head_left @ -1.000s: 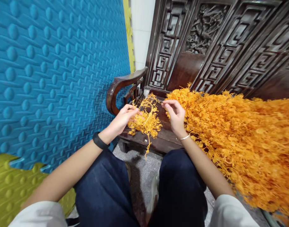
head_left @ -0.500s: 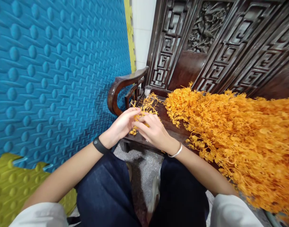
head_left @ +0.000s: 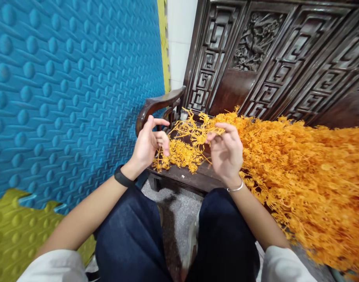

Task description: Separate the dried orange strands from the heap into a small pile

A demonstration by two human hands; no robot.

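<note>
My right hand is raised above the dark wooden bench, its thumb and forefinger pinched on a thin orange plastic sprig. My left hand hovers to the left of the sprig with forefinger and thumb stretched out and the other fingers curled; strands pass by its fingertips. Below both hands a small orange clump lies on the bench seat. A big heap of orange sprigs covers the seat to the right.
A blue studded foam mat stands as a wall on the left, with a yellow-green mat below it. The bench's curved armrest and carved backrest rise behind. My dark trouser knees are at the bench's front edge.
Both hands have lifted off the small clump on the seat and drawn apart. My right hand has pulled one sprig up and to the right, while my left hand has opened out.
</note>
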